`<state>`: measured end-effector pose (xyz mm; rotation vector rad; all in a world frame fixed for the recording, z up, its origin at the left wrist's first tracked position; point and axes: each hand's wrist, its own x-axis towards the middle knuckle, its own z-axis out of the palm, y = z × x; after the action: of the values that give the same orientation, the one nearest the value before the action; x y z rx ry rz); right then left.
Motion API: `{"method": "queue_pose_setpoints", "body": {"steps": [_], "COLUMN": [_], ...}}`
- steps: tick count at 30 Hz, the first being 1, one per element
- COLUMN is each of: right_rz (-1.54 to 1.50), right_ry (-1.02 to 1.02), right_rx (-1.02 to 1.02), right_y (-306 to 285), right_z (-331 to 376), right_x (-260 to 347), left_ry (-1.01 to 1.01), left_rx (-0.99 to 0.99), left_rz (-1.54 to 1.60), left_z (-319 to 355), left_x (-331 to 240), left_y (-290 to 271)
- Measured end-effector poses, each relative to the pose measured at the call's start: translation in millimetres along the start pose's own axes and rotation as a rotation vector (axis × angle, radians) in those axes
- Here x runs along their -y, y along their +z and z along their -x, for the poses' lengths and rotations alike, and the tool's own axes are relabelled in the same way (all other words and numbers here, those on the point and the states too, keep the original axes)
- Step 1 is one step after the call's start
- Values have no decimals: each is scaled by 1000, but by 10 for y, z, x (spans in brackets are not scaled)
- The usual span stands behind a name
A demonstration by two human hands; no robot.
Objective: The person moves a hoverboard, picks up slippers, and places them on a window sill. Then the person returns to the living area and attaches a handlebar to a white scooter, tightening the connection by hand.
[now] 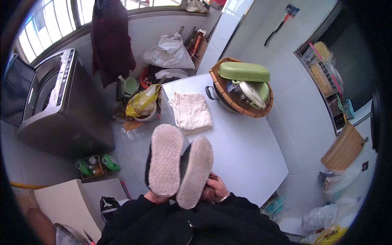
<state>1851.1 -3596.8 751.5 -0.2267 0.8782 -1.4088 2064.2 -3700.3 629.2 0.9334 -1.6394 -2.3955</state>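
Note:
Two shoes with pale, bumpy soles and dark uppers are held up side by side in front of my chest, soles facing me. My left hand (156,198) is closed at the lower end of the left shoe (165,160); most of its fingers are hidden behind the sole. The right shoe (196,171) tilts a little to the right, and my right hand (219,187) grips it from its right side near the lower end. Just beyond the shoes, a folded cream towel (192,112) lies on the white tabletop (241,159).
A wicker basket (215,75) with green-lidded containers stands at the table's far right. To the left are a grey washing machine (85,110) with its lid up and a bucket (149,117) with a yellow bag. A wooden board (343,148) leans on the right wall.

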Motion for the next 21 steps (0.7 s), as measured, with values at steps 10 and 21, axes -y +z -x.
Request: {"method": "queue_pose_setpoints", "body": {"steps": [10, 21], "right_rz": [4, -154], "right_ry": [-249, -532], "right_rx": [-348, -588], "right_y": [-915, -1253], "right_z": [527, 749], "right_x": [358, 582], "left_ry": [58, 105], "left_rx": [365, 620], "left_rz": [-228, -305], "left_z": [-1383, -2253], "left_x": [-552, -544], "left_y": [662, 1256]}}
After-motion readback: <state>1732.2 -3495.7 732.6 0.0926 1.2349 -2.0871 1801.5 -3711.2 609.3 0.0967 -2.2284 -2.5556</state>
